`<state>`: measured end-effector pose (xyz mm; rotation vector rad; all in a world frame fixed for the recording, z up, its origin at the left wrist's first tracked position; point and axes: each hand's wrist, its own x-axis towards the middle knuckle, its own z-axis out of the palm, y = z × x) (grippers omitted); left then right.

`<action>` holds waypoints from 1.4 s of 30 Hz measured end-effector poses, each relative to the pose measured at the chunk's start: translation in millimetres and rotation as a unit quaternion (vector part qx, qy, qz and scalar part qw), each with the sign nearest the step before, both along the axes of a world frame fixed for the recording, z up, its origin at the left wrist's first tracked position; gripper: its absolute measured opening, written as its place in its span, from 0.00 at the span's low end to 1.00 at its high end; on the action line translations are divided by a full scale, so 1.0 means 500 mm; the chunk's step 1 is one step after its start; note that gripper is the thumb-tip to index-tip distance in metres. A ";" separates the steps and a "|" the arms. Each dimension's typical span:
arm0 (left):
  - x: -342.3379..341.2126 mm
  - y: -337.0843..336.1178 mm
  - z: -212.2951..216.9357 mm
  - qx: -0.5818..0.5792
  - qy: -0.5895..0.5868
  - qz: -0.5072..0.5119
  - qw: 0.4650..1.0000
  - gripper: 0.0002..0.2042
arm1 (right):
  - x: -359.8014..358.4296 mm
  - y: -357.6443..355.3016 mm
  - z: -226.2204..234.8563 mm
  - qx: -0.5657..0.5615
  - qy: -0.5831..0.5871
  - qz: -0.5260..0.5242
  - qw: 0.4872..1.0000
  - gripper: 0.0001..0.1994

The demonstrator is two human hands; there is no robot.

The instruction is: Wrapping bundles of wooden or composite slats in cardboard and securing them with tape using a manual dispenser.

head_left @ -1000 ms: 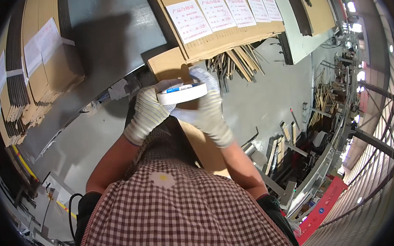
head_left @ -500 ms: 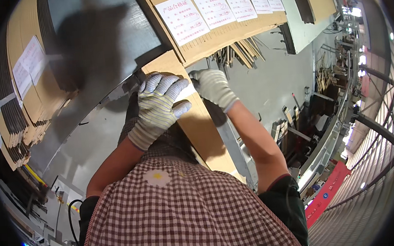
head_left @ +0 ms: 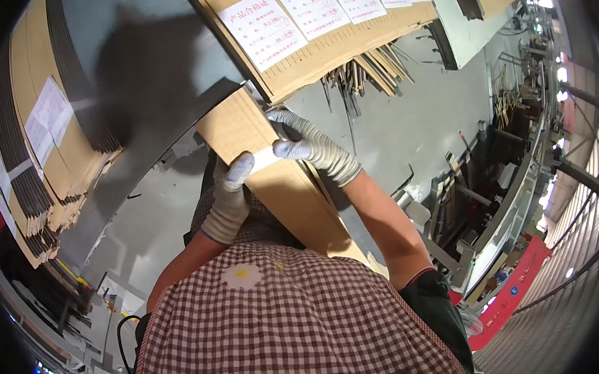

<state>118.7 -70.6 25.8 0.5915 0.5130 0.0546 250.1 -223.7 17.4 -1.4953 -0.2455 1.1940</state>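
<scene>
A long, narrow bundle of tan cardboard (head_left: 290, 198) runs from the table's edge back toward my apron, with a white band (head_left: 264, 159) across it. My left hand (head_left: 230, 195), in a striped knit glove, grips the bundle's left side, its thumb on top by the band. On the opposite side my right hand (head_left: 314, 148), gloved alike, clasps the edge, thumb over the band's right end and fingers stretched along the far side. Fingers beneath the bundle are hidden. The bundle's far end lies against the dark grey tabletop (head_left: 145, 66).
A larger cardboard stack (head_left: 278, 83) with white printed sheets lies ahead. More banded cardboard stacks (head_left: 45, 173) stand at left. Thin strips (head_left: 378, 70) stick out below the front stack. Machinery and offcuts (head_left: 446, 201) fill the right side, beyond the grey floor (head_left: 419, 116).
My left hand has gone from lying flat across the bundle's top to gripping its left side. My right thumb has come onto the band. The bundle has shifted slightly left and shows more of its top.
</scene>
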 end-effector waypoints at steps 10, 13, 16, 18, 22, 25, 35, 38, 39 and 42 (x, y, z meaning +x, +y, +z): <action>-0.092 0.045 0.015 -0.087 0.068 -0.026 0.994 0.45 | -0.058 0.033 0.031 0.032 0.060 -0.052 0.996 0.31; -0.094 0.058 0.007 -0.044 0.032 -0.019 0.998 0.48 | -0.040 0.032 0.024 0.073 0.115 -0.077 0.988 0.26; -0.084 0.080 0.015 0.021 0.050 0.006 0.999 0.53 | -0.039 0.058 0.060 0.055 0.075 -0.021 0.995 0.21; -0.089 0.125 -0.031 0.014 0.054 0.044 0.997 0.53 | -0.056 0.093 0.102 0.082 0.101 -0.041 0.991 0.24; -0.066 0.176 -0.087 -0.141 -0.146 0.037 0.978 0.40 | -0.097 0.167 0.168 0.003 -0.214 -0.032 0.976 0.25; -0.073 0.215 -0.101 0.022 -0.070 -0.034 0.997 0.29 | -0.090 0.208 0.259 -0.086 -0.414 0.033 0.905 0.27; -0.010 0.344 0.139 0.616 0.033 0.047 0.786 0.10 | -0.121 0.184 0.114 -0.074 -0.385 -0.019 0.920 0.24; 0.106 0.390 0.180 0.808 -0.140 -0.171 0.547 0.12 | -0.133 0.180 0.113 -0.016 -0.384 -0.064 0.921 0.17; 0.137 0.407 0.160 0.831 -0.186 -0.231 0.470 0.13 | -0.129 0.183 0.111 -0.011 -0.316 -0.093 0.944 0.12; 0.214 0.426 0.157 0.783 -0.161 -0.477 0.365 0.16 | -0.108 0.196 0.077 -0.006 -0.341 -0.139 0.930 0.09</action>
